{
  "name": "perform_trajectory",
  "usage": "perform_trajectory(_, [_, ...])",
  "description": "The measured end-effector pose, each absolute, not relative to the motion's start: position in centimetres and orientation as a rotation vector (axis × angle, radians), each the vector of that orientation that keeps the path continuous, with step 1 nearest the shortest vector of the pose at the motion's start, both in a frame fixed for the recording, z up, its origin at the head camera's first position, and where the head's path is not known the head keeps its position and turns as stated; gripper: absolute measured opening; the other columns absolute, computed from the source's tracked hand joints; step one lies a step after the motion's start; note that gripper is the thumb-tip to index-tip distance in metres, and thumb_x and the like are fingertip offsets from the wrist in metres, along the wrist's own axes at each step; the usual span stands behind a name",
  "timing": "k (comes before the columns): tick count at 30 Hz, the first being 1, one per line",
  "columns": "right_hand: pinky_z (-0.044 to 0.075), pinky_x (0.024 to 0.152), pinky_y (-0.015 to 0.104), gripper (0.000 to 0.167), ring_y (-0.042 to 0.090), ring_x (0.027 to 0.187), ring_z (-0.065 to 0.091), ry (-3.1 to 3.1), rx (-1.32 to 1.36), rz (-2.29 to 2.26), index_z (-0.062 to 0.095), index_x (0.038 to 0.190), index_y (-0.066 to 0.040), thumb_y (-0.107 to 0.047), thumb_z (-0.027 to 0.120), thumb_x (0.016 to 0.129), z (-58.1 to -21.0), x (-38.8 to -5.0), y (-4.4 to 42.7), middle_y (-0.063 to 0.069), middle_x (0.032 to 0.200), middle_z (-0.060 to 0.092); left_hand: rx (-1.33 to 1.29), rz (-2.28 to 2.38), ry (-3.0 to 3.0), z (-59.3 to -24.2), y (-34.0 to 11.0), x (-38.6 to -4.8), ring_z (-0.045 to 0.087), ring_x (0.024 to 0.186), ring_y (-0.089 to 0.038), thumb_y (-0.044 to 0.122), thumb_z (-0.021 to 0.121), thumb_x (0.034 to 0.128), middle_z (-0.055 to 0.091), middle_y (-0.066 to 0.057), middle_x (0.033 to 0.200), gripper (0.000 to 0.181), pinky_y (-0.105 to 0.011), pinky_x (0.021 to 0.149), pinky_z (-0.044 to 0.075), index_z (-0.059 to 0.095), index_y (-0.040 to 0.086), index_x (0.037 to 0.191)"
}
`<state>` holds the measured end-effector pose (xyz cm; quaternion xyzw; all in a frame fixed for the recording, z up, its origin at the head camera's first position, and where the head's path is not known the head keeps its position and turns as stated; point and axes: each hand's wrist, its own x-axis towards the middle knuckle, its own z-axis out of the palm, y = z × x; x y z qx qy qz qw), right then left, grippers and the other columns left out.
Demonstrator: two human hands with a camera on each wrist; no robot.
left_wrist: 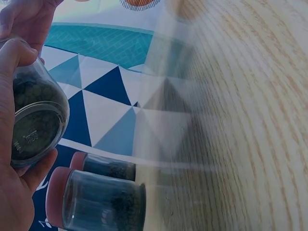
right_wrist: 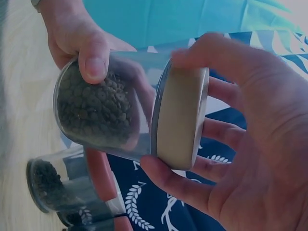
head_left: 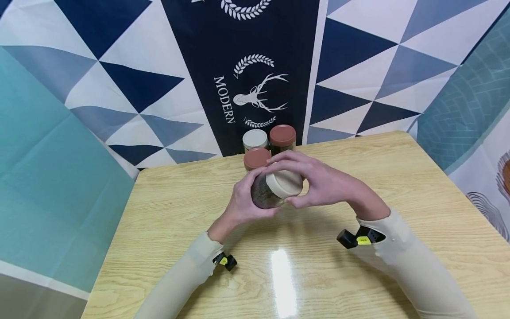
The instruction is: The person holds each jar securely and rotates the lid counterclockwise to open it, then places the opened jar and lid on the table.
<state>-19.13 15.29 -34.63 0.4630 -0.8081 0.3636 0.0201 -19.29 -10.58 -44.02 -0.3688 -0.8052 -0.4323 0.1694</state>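
Note:
A clear jar (right_wrist: pixel 96 106) partly filled with small dark ring-shaped pieces is held tilted above the table. Its lid (right_wrist: pixel 179 118) is cream-coloured and sits on the mouth. My left hand (head_left: pixel 247 199) grips the jar's body near the base, thumb on one side and fingers on the other. The right hand (head_left: pixel 318 179) has its fingers and thumb curled round the lid's rim. In the left wrist view the jar's round bottom (left_wrist: pixel 38 130) faces the camera.
Behind the held jar stand two red-lidded jars, a nearer one (head_left: pixel 256 158) and a farther one (head_left: pixel 283 135), and a white-lidded jar (head_left: pixel 255 139). They are close together at the back edge of the wooden table (head_left: pixel 171 212). A patterned cloth (head_left: pixel 255 66) hangs behind.

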Motion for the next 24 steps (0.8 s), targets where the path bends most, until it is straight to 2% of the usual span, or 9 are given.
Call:
perform_trajectory(2, [0.059,0.1,0.043,0.075,0.022,0.142,0.058,-2.51,1.413,1.131,0.065,0.157,-0.021,-0.016,0.092,0.087,-34.6,-19.1,15.3,0.002,0.159,0.062,-1.045,-1.227,-2.294,-44.0,-10.6,-19.3,0.073,0.125,-0.039,0.017,0.103,0.0661,0.071,-0.025,0.142,0.102,-0.049,0.107,0.065,0.053,-0.006,0.152])
perform_trajectory(6, [0.061,0.081,0.037,0.083,0.023,0.13,0.059,-2.548,1.313,1.144,0.059,0.163,-0.022,-0.026,0.096,0.089,-34.3,-19.0,15.3,0.006,0.161,0.062,-1.031,-1.236,-2.302,-43.8,-10.6,-19.3,0.073,0.129,-0.04,0.017,0.103,0.067,0.07,-0.025,0.145,0.102,-0.052,0.111,0.063,0.052,-0.005,0.153])
perform_trajectory(9, [0.065,0.073,0.038,0.083,0.025,0.125,0.061,-2.596,1.196,1.182,0.058,0.163,-0.024,-0.027,0.097,0.089,-34.1,-19.0,15.4,0.008,0.157,0.063,-1.025,-1.251,-2.307,-43.8,-10.7,-19.4,0.072,0.131,-0.039,0.016,0.104,0.0669,0.07,-0.024,0.147,0.103,-0.053,0.112,0.062,0.052,-0.004,0.154])
perform_trajectory(15, [0.068,0.071,0.033,0.072,0.027,0.127,0.066,-2.661,1.0,1.248,0.062,0.159,-0.023,-0.023,0.092,0.094,-33.5,-19.0,15.6,0.01,0.14,0.066,-1.024,-1.243,-2.319,-43.9,-10.7,-19.4,0.071,0.133,-0.038,0.017,0.105,0.0666,0.069,-0.023,0.149,0.105,-0.052,0.114,0.062,0.052,-0.003,0.154])
perform_trajectory(18, [0.067,0.071,0.03,0.069,0.029,0.126,0.066,-2.708,0.987,1.229,0.064,0.158,-0.021,-0.026,0.092,0.094,-33.5,-19.0,15.5,0.012,0.141,0.066,-1.024,-1.237,-2.319,-44.0,-10.7,-19.4,0.071,0.133,-0.038,0.017,0.105,0.0668,0.069,-0.023,0.149,0.105,-0.052,0.114,0.062,0.052,-0.003,0.155])
perform_trajectory(24, [0.063,0.076,0.036,0.069,0.029,0.117,0.065,-2.777,1.1,1.188,0.065,0.156,-0.02,-0.03,0.094,0.094,-34.0,-18.9,15.2,0.012,0.15,0.066,-1.028,-1.225,-2.312,-44.1,-10.6,-19.2,0.072,0.132,-0.039,0.016,0.105,0.0662,0.069,-0.024,0.147,0.104,-0.053,0.113,0.063,0.053,-0.004,0.154])
